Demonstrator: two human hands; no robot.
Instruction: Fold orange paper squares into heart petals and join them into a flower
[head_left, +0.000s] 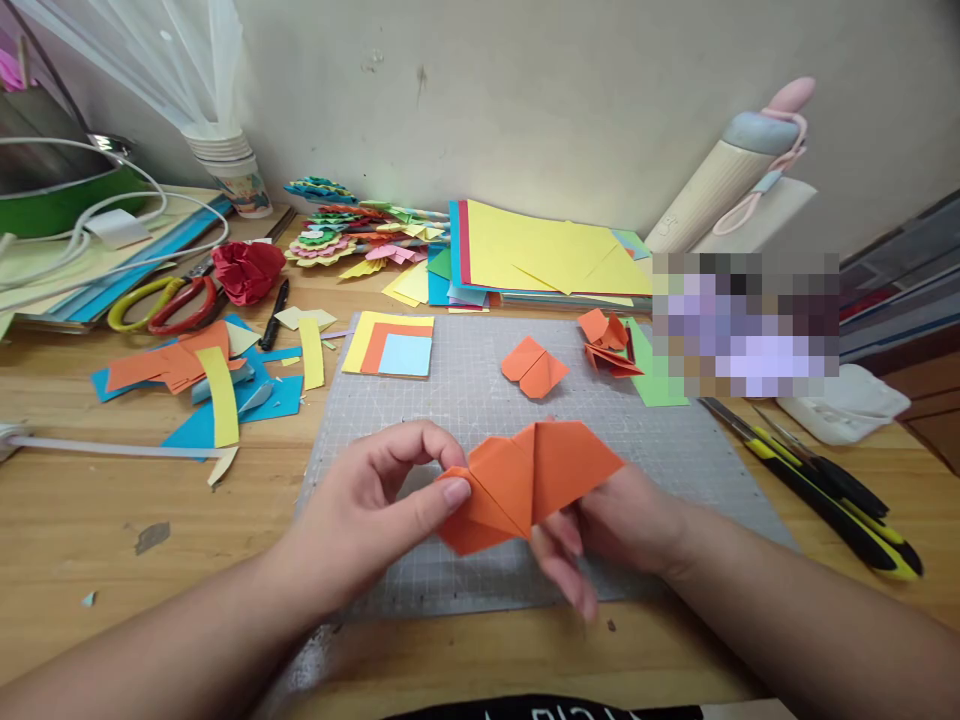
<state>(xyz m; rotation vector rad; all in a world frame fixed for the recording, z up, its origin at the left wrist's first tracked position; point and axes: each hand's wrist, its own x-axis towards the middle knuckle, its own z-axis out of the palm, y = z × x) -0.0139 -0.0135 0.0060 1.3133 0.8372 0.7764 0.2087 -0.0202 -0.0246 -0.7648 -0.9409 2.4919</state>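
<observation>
Orange folded paper (499,480) is between our hands, above cutting mat (435,592). Our left hand (382,505) pinches its left end, thumb on top; right hand (634,515) is behind right flap, fingers partly hidden, so we cannot tell its grip. Orange paper heart (534,370) lies beyond hands. We judge: neat crease needs light pinch, edges aligned exactly.

Orange paper (574,465) — creased, partly folded

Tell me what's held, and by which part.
Folded orange paper: the left hand pinches its left end; the right hand is behind its right part, grip hidden.
</observation>
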